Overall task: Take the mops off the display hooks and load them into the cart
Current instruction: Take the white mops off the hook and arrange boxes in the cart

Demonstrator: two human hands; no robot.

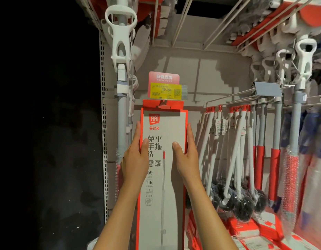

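Note:
A tall grey mop box (165, 134) with red edges and a FIFO logo hangs upright from a display hook at the centre of the shelf wall. My left hand (134, 156) grips its left edge, thumb across the front. My right hand (186, 152) grips the right edge the same way. The red hang tab (163, 104) at the box's top sits just below a yellow price tag (166, 91). Loose white-handled mops (233, 152) with dark heads hang from hooks to the right. No cart is in view.
A grey mop with a white handle (121, 38) hangs close on the left beside the perforated shelf upright (103, 123). Long bare hooks (228, 101) jut out at the right. Red packs (253, 228) lie on the bottom shelf. Everything left of the upright is dark.

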